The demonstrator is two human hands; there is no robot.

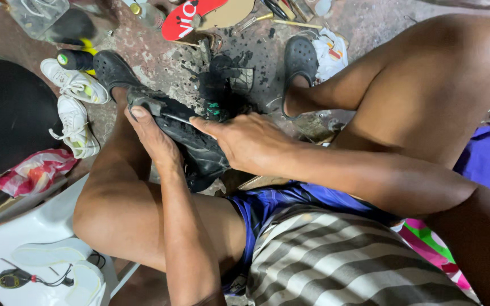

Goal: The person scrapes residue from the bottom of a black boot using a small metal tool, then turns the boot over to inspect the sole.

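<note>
A black shoe [191,136] is held between my knees, low over the stained floor. My left hand [153,136] grips its left side, thumb pressed on the upper near the toe end. My right hand [245,141] clasps it from the right, fingers stretched across the top. Both of my feet wear black perforated clogs: the left clog [112,69] and the right clog [300,56].
A pair of white sneakers [75,107] lies at the left. A white plastic stool [35,249] with pale insoles stands at lower left beside a red-and-white plastic bag [32,170]. A red insole [185,17], tools and black scraps litter the floor ahead.
</note>
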